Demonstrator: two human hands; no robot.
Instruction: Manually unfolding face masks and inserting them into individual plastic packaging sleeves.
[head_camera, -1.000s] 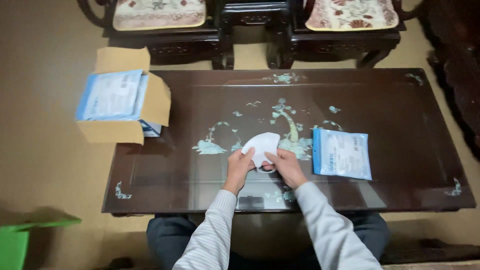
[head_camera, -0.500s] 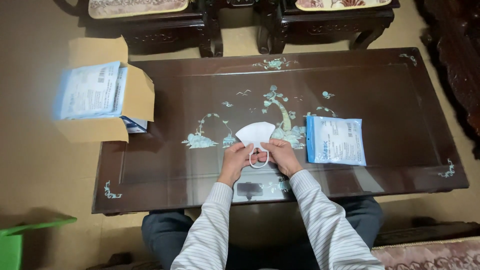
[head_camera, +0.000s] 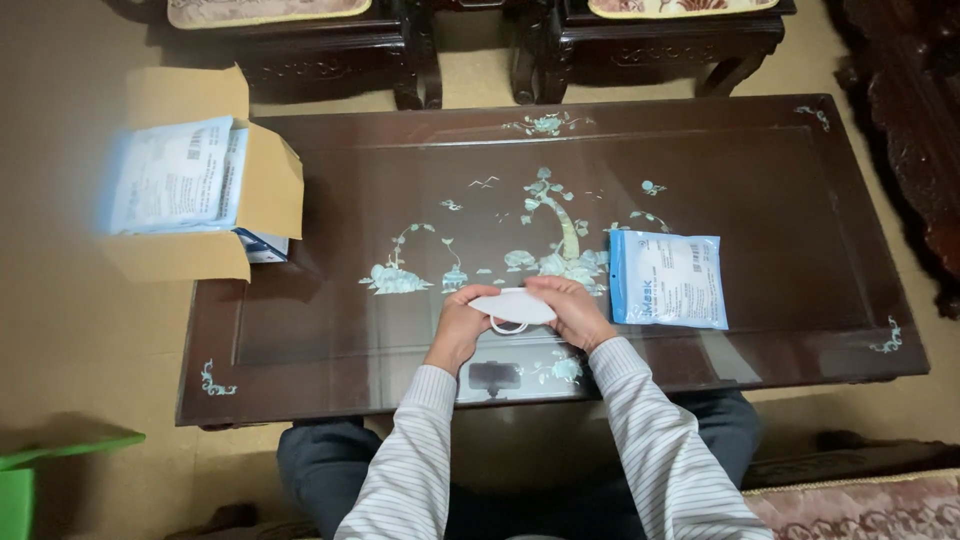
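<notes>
Glossy dark lacquered wood table with pearly inlay, matt cardboard box, shiny plastic packet, soft white mask.

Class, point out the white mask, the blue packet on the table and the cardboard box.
white mask (head_camera: 512, 306), head view, middle of its folded body.
blue packet (head_camera: 668, 279), head view, centre of its printed face.
cardboard box (head_camera: 268, 185), head view, its right flap.

White face mask (folded flat, ear loop hanging) lies level, low over the table's near edge.
</notes>
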